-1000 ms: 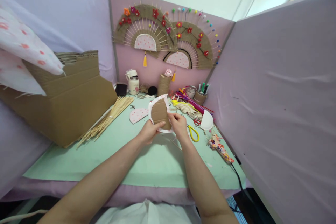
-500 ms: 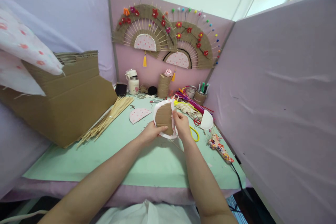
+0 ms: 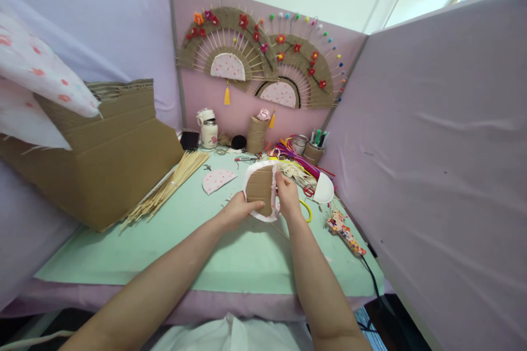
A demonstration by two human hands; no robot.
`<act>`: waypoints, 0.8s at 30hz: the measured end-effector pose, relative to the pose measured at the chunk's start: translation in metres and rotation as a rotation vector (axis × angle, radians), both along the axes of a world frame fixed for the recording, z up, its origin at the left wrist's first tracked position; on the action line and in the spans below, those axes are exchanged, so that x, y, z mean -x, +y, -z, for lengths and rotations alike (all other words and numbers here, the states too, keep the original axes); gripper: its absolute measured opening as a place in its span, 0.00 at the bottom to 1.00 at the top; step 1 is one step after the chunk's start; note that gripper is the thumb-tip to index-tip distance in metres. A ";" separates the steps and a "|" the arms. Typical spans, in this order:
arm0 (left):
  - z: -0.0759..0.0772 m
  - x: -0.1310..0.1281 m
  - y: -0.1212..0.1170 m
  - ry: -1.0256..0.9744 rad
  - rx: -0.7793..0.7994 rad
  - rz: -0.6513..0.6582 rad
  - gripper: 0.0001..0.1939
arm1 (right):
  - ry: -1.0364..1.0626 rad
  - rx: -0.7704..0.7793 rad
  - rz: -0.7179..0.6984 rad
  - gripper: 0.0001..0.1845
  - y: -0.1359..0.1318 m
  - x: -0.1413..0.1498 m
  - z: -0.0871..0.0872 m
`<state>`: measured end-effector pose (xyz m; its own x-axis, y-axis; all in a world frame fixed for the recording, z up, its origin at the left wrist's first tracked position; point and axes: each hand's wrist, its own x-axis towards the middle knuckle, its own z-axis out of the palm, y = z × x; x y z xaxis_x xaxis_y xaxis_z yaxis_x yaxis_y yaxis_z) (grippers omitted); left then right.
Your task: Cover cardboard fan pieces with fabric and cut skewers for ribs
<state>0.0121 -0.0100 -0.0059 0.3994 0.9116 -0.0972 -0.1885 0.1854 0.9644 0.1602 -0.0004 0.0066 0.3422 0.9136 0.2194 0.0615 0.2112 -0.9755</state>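
Cardboard (image 3: 258, 184): cloth border (image 3: 248, 173) folded over visible edges; left hand (image 3: 242, 209) pinching its curve, right hand (image 3: 287, 194) its straight side; covered edges unclear.

left hand (image 3: 237, 210) gripping the cardboard half-round (image 3: 259, 186) | right hand (image 3: 289, 196) pinching its straight edge | spotty piece (image 3: 218, 181) on the worktop (image 3: 193, 258) | loads of thin sticks (image 3: 171, 186) over there

The fabric-edged cardboard half-disc (image 3: 259, 189) hides most fingers of the left hand (image 3: 237, 210). Just right of the grip, the right hand (image 3: 287, 196) partly covers a yellow loop handle (image 3: 310, 211). Far left, the view's edge crops spotted fabric (image 3: 46, 70).
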 end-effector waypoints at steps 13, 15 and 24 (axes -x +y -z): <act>0.002 0.003 0.001 0.119 -0.120 0.105 0.19 | 0.213 -0.060 -0.041 0.24 -0.002 -0.002 -0.005; 0.001 0.003 0.000 0.132 -0.127 0.113 0.19 | 0.237 -0.065 -0.026 0.22 -0.001 -0.004 -0.003; 0.002 0.006 0.003 0.073 -0.050 0.121 0.22 | 0.255 -0.037 -0.121 0.26 0.000 -0.005 -0.002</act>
<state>0.0061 -0.0066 -0.0075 0.4999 0.8618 -0.0859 -0.0971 0.1544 0.9832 0.1656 0.0000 0.0081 0.2796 0.9442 0.1742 -0.2132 0.2380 -0.9476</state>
